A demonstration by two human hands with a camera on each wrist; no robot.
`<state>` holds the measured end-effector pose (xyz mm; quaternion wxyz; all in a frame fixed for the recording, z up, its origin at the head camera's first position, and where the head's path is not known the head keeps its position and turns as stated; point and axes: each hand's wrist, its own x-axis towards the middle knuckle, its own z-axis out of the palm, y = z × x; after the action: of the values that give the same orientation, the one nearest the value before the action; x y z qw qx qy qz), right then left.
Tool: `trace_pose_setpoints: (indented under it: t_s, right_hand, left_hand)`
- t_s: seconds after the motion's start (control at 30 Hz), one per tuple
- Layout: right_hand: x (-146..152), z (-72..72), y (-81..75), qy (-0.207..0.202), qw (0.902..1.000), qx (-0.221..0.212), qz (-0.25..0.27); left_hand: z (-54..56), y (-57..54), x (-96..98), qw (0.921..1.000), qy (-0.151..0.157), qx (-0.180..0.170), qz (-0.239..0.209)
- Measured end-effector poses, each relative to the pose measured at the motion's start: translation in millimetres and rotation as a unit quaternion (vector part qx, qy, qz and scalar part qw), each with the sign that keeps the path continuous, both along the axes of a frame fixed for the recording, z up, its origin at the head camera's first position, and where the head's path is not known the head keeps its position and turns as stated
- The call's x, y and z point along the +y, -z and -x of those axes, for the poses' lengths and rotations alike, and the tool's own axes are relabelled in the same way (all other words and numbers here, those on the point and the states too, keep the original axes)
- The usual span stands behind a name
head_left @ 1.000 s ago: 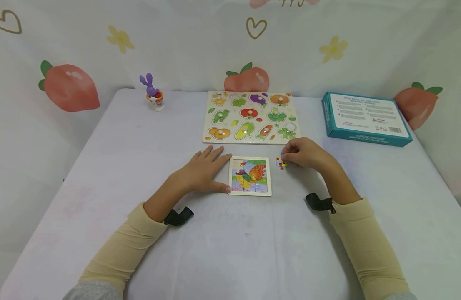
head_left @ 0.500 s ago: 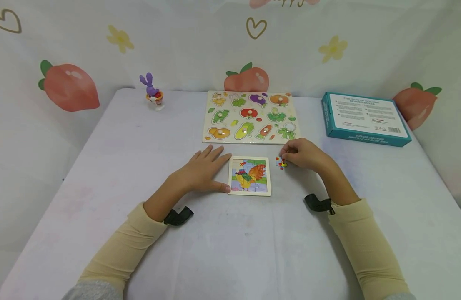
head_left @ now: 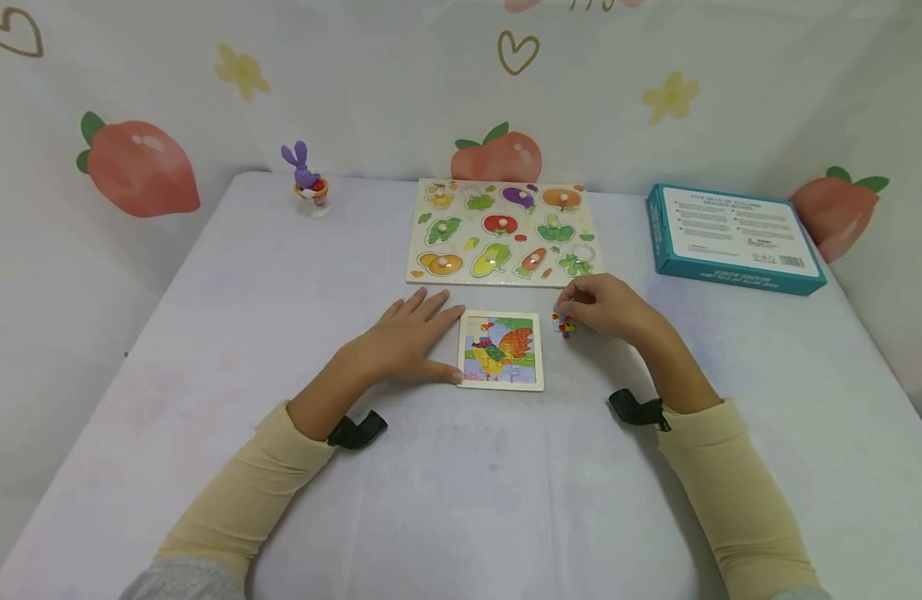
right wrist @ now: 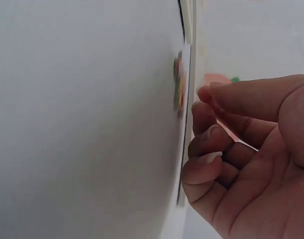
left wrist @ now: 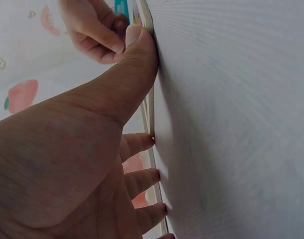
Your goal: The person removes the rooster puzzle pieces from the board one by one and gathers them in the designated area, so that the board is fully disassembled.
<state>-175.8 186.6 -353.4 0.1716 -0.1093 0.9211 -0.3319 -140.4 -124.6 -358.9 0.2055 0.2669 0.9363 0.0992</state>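
Note:
A small wooden jigsaw puzzle [head_left: 501, 387] in a pale square frame lies flat on the table, its picture showing a colourful bird. My left hand [head_left: 401, 346] is spread at its left side. In the left wrist view, the thumb [left wrist: 139, 55] presses on the frame's edge. Right of the frame are several bright loose puzzle pieces [head_left: 563, 325], close together. My right hand [head_left: 609, 310] is right over them, thumb and index tips together. In the right wrist view, the pieces [right wrist: 179, 87] lie on the table beyond those fingertips, and nothing shows between them.
A vegetable peg board [head_left: 468, 279] lies behind the jigsaw, near my right fingers. A teal box [head_left: 739, 237] lies at the back right, and a purple rabbit figurine [head_left: 305, 179] stands at the back left. A printed cloth hangs behind the table.
My right hand has shifted very slightly left over the loose pieces. The left hand stays at the frame. The head view has tilted a little.

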Motion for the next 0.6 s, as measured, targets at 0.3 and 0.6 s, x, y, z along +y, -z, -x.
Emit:
trace_pose_setpoints:
  t_s: [0.3,0.6]
  right_hand:
    - [-36.6,-11.9,-6.5,-0.07,0.9974,0.014,0.002]
    - [-64.3,-14.4,-7.5,-0.099,0.9946,-0.002,-0.03]
  left_hand:
    - [-1.8,-2.2,-2.8,1.0,-0.007,-0.004,-0.004]
    - [-0.1,-1.4,-0.4,1.0,-0.003,-0.005,0.003]
